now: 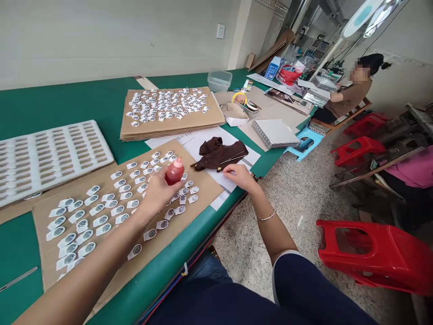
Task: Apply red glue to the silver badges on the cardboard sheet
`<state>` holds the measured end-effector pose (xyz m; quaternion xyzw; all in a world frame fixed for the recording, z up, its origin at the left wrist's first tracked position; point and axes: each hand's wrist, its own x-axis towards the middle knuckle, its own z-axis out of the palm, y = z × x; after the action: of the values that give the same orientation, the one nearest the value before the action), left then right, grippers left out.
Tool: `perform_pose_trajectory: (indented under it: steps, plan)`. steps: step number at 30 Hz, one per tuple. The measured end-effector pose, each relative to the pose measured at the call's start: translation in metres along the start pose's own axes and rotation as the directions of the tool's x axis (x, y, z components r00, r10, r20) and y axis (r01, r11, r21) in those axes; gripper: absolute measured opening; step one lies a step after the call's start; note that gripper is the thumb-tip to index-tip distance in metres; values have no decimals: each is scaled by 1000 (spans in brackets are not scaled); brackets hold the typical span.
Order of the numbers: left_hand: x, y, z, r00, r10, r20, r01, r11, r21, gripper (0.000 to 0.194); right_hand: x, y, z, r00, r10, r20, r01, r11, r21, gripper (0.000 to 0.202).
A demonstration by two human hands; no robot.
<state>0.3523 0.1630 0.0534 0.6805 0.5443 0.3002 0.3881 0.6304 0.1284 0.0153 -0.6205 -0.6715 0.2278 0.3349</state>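
A small red squeeze bottle (175, 171) with a pink tip pointing up is in my left hand (158, 192), above a cardboard sheet (199, 212). Rows of small white tabs with round silvery pieces (118, 210) lie on that sheet. My right hand (238, 175) is at the table's front edge with its fingers pinched together; whatever they hold, if anything, is too small to name. Just behind it a dark brown cloth (221, 155), with thin metal tweezers (233, 157) on it, rests on printed paper (252, 158).
A cardboard stack (172, 126) bears more tabs. A white slotted tray (50, 158) lies left, a clear plastic box (219, 81) at the back. Silvery flat pieces (275, 132) sit right. A person (352, 97) sits beyond the table; a red stool (375, 255) stands at right.
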Motion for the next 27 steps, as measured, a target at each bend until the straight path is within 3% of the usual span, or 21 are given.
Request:
perform_pose_trajectory:
  steps: [4,8,11,14,20,27]
  plan:
    - [4,5,12,999,-5,35,6,1000,-18,43,-4,4,5,1000,21,-11,-21,1000,11,14]
    - [7,5,16,997,-20,77,22,999,-28,47,6,8,-15,997,38,-66,-37,999,28,17]
    - [16,6,18,997,9,79,-11,1000,29,48,29,9,-32,986,46,-157,-43,999,25,21]
    - [35,9,25,998,26,63,-32,994,105,46,68,12,-37,974,59,-218,-56,998,22,22]
    - [84,19,48,999,33,43,-42,972,233,34,132,20,-7,961,95,-259,-83,995,56,21]
    - [114,28,67,998,-38,57,13,922,387,31,130,25,23,897,107,-429,-14,976,216,24]
